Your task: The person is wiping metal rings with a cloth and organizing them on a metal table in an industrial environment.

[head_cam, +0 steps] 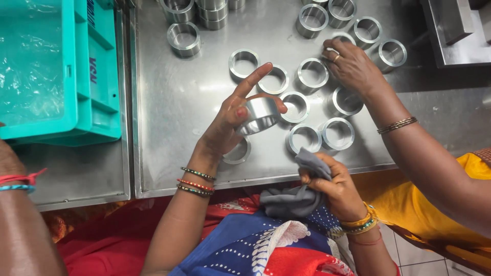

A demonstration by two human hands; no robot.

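My left hand holds a shiny steel ring between thumb and fingers, tilted, just above the steel table. My right hand is closed on a grey cloth near the table's front edge, below the ring. Several more steel rings lie flat on the table around my hands, among them one just above the cloth and one partly under my left wrist.
A co-worker's hand reaches in from the right and rests on rings at the far right. A teal plastic crate stands at the left. Stacked rings sit at the back. Another person's arm is at the left edge.
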